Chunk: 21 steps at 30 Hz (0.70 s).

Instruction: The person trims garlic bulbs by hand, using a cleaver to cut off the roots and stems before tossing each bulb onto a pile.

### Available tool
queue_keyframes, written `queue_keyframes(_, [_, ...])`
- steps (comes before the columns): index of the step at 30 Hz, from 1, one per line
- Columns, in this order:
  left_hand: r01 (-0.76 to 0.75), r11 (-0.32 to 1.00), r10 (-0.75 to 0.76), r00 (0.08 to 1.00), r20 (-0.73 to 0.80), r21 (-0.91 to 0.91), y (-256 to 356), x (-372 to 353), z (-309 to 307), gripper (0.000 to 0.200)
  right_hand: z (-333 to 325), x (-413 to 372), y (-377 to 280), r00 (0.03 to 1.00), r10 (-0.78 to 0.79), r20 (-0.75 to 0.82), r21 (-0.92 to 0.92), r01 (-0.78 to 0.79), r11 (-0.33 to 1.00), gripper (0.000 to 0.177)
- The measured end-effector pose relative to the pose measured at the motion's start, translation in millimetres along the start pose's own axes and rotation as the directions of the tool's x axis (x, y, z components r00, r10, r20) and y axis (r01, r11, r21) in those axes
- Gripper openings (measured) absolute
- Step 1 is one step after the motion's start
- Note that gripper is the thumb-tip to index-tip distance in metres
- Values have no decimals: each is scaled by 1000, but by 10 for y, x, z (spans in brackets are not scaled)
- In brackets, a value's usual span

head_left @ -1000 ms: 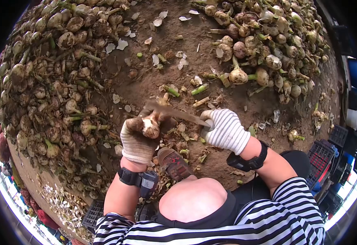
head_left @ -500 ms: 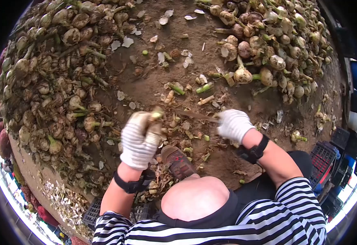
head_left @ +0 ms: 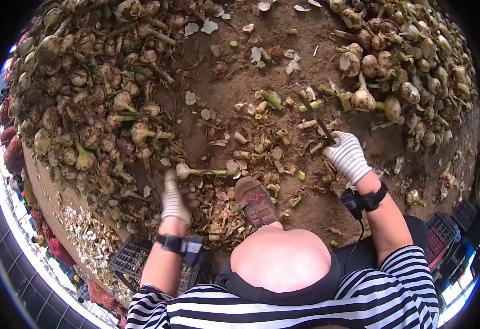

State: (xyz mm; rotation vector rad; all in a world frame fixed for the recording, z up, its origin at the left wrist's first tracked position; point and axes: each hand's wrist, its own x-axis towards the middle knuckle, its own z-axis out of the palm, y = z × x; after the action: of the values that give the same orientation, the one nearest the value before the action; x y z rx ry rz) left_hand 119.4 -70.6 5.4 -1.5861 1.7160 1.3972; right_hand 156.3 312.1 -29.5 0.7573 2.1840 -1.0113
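So the left hand (head_left: 173, 202) has dropped down and away from the blade since half a second ago, when it was up holding a bulb near the knife (head_left: 323, 127). It's a total blur now, so I can't tell if the fingers are apart or closed, or on anything. The right hand (head_left: 348, 156) is still clamped round the handle, but the blade has swung from pointing left to pointing up and away. One long-stemmed bulb (head_left: 183, 170) is now in plain view on the dirt, just past the left hand, stem end near the shoe (head_left: 256, 204). Count: two gloved hands, one knife, one shoe, two big heaps, the left heap (head_left: 86, 104) and the right heap (head_left: 421, 77), too many bulbs to number. Containers: a left crate (head_left: 129, 256) and a right crate (head_left: 439, 236), contents too hard to make out.
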Motion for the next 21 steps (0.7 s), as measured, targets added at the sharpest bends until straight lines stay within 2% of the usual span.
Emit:
queue_keyframes(2, [-164, 949, 196, 976, -98, 269, -312, 618, 227, 72, 131, 63, -50, 990, -137, -17, -80, 135, 988, 37])
queue_keyframes(3, [-392, 800, 461, 886, -48, 453, -314, 848, 307, 68, 132, 29, -158, 966, -250, -61, -149, 239, 959, 39])
queue_keyframes(4, [-399, 802, 464, 885, -42, 446, -219, 798, 364, 68, 59, -48, -363, 982, -191, 8, -156, 190, 969, 39])
queue_keyframes(6, [-639, 616, 687, 722, 83, 460, 28, 621, 519, 61, -59, -176, -592, 962, -268, 51, -253, 272, 928, 34])
queue_keyframes(7, [-753, 644, 731, 658, 182, 138, 54, 707, 565, 53, -73, -240, -649, 947, -313, 64, -295, 318, 901, 31])
queue_keyframes(8, [-808, 586, 765, 576, 287, 61, 177, 492, 659, 53, -95, -291, -738, 930, -359, 77, -337, 363, 869, 27])
queue_keyframes(10, [-784, 620, 708, 534, 462, -45, 360, -33, 838, 53, -106, -409, -914, 887, -447, 112, -402, 452, 796, 19])
queue_keyframes(12, [-681, 694, 648, 452, 613, -232, 399, -350, 944, 48, -52, -440, -951, 822, -562, 93, -422, 543, 725, 18])
queue_keyframes(13, [-695, 695, 593, 407, 695, -186, 425, -464, 1001, 50, -89, -463, -988, 823, -553, 130, -439, 548, 712, 19])
queue_keyframes(14, [-846, 508, 622, 231, 748, -162, 463, -626, 1013, 54, -111, -484, -997, 826, -550, 123, -441, 542, 715, 19])
queue_keyframes(16, [-755, 640, 544, 318, 776, -139, 468, -599, 1031, 57, -127, -528, -996, 817, -566, 111, -447, 550, 705, 20])
queue_keyframes(17, [-755, 641, 541, 316, 780, -138, 431, -596, 1041, 57, -56, -516, -951, 759, -651, 26, -420, 599, 682, 19])
queue_keyframes(19, [-462, 826, 509, 364, 780, -323, 303, -577, 1067, 60, -24, -553, -980, 754, -656, 39, -420, 608, 674, 18])
queue_keyframes(20, [-461, 826, 508, 361, 782, -323, 204, -514, 1106, 60, -10, -573, -1021, 757, -652, 36, -423, 603, 676, 18])
queue_keyframes(21, [-625, 729, 579, 346, 738, -279, 82, -426, 1149, 57, -11, -572, -1044, 776, -628, 56, -421, 588, 690, 21])
